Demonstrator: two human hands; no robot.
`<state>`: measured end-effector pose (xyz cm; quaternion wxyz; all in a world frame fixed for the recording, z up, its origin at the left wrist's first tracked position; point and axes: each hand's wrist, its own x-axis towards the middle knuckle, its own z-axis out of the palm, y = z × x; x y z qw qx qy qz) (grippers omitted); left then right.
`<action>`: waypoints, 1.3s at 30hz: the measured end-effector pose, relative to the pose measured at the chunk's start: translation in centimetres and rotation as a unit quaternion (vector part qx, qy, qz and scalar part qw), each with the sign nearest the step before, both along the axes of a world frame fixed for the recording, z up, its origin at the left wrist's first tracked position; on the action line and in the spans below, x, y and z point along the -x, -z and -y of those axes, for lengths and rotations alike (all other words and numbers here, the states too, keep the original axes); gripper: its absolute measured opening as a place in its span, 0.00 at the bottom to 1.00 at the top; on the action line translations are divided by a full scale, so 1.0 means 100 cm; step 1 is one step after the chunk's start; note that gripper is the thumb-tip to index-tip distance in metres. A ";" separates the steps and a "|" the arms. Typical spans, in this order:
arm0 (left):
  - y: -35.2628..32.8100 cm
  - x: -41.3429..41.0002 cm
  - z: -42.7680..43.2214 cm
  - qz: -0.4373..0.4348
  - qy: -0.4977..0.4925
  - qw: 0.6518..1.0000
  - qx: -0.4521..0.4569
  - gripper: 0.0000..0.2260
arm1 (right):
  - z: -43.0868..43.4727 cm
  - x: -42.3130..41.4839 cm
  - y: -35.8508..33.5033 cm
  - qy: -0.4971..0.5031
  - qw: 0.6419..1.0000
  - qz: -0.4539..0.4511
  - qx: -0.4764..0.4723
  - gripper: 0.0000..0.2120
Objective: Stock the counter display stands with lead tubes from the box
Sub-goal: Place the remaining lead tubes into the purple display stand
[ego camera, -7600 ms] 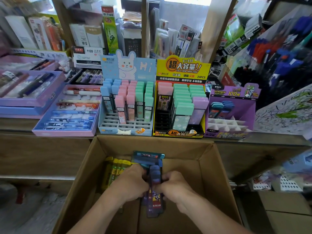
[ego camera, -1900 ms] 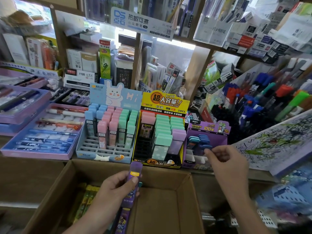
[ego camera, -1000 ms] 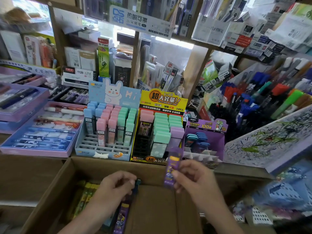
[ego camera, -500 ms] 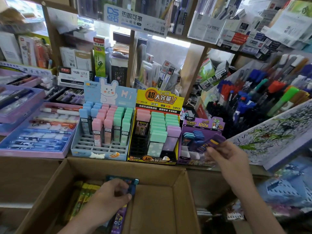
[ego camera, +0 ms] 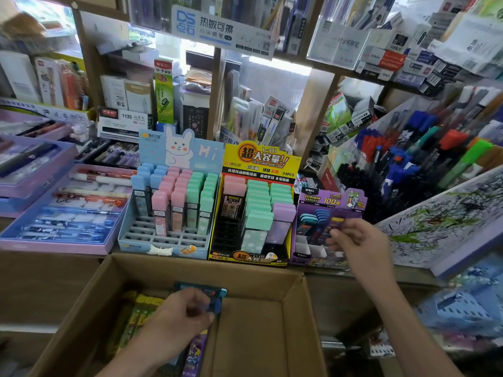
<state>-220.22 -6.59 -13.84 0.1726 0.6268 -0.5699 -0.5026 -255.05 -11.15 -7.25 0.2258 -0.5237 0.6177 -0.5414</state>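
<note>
The right hand (ego camera: 356, 240) is up at the purple stand (ego camera: 306, 250), the rightmost of three on the counter (ego camera: 49, 276). It pinches a purple tube (ego camera: 337, 223) between thumb and fingertips just above the slots, beside the blue-capped tubes (ego camera: 315, 217) standing there. The left hand (ego camera: 179, 319) is low in the cardboard box (ego camera: 206, 265) at the near side, fingers curled round a bundle of tubes (ego camera: 196, 349). To the left stand a yellow stand (ego camera: 253, 258) and a blue rabbit stand (ego camera: 163, 242), both holding pastel tubes.
</note>
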 end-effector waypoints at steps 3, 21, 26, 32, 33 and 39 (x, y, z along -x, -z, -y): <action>0.000 -0.001 0.000 -0.003 0.000 1.000 -0.001 0.09 | -0.002 0.005 -0.003 0.015 1.000 -0.006 0.004 0.09; 0.000 0.000 -0.001 0.005 -0.002 1.000 0.002 0.08 | 0.013 0.013 0.002 0.113 0.977 -0.160 -0.086 0.07; 0.000 0.001 -0.001 0.008 -0.004 1.000 0.008 0.08 | 0.016 0.006 -0.005 0.152 0.964 -0.191 -0.108 0.05; 0.000 -0.002 -0.001 0.032 -0.006 0.999 0.034 0.08 | -0.001 0.000 -0.020 0.195 0.960 -0.197 -0.043 0.05; 0.000 -0.002 -0.001 0.039 -0.004 0.999 0.037 0.08 | -0.008 -0.002 -0.025 0.209 0.957 -0.203 -0.013 0.04; -0.005 -0.008 0.006 0.102 0.012 0.993 0.054 0.16 | -0.065 -0.080 -0.041 0.094 0.993 -0.049 0.046 0.07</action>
